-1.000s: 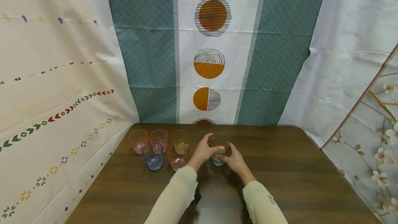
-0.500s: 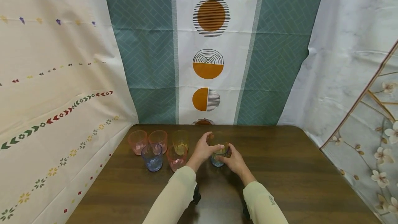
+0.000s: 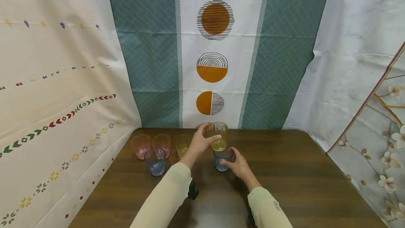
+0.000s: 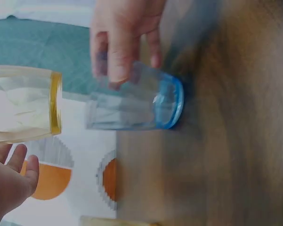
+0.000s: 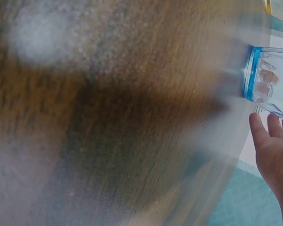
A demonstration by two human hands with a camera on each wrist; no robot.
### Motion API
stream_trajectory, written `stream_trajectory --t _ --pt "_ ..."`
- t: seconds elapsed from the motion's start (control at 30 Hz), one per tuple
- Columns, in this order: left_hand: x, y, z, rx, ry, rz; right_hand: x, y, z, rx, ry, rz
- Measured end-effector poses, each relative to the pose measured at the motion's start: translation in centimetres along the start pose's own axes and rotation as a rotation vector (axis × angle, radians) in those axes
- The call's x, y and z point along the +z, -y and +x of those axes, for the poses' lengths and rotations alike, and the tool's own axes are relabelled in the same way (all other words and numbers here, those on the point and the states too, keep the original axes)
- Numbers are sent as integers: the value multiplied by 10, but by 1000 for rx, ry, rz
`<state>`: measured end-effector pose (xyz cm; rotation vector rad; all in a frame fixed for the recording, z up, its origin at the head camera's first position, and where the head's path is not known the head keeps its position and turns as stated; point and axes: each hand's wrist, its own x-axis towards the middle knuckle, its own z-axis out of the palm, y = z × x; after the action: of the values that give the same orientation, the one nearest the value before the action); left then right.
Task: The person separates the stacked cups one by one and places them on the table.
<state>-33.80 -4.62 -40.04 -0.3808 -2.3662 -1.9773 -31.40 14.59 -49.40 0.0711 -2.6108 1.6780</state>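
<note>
My left hand (image 3: 200, 143) grips a clear yellow tumbler (image 3: 221, 132) and holds it upright in the air. Directly beneath it, a clear blue tumbler (image 3: 219, 156) stands on the table, held at its side by my right hand (image 3: 239, 167). A gap shows between the yellow tumbler's base and the blue one's rim in the left wrist view, where the blue tumbler (image 4: 127, 110) looks blurred. In the right wrist view, the thumb and fingers of my right hand (image 5: 275, 153) lie alongside the blue tumbler (image 5: 273, 77).
Left of my hands stand two pink tumblers (image 3: 140, 147), another blue tumbler (image 3: 155, 164) and another yellow tumbler (image 3: 182, 144). A further pink tumbler (image 3: 174, 157) is mostly hidden by my left arm. Patterned cloths hang behind the brown table (image 3: 294, 175) and at both sides.
My left hand has lifted the yellow tumbler up out of the blue tumbler, in which it was nested. The right hand stays on the blue tumbler. My left forearm now covers more of one pink tumbler.
</note>
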Motion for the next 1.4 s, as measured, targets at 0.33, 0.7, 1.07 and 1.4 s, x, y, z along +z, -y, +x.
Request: stream_trajectory --t 0.33,0.7,1.07,1.4 --pt "-41 -16 -1 42 -18 20 1 -4 -1 -37 -35 -5" --pt "-109 -25 -18 55 -31 116 2 -7 -2 -22 -26 12" --pt "-173 -15 -38 56 -98 172 1 -4 -2 -24 -30 17" --pt "-215 -4 -56 19 -174 121 0 -4 -2 -43 -20 31"
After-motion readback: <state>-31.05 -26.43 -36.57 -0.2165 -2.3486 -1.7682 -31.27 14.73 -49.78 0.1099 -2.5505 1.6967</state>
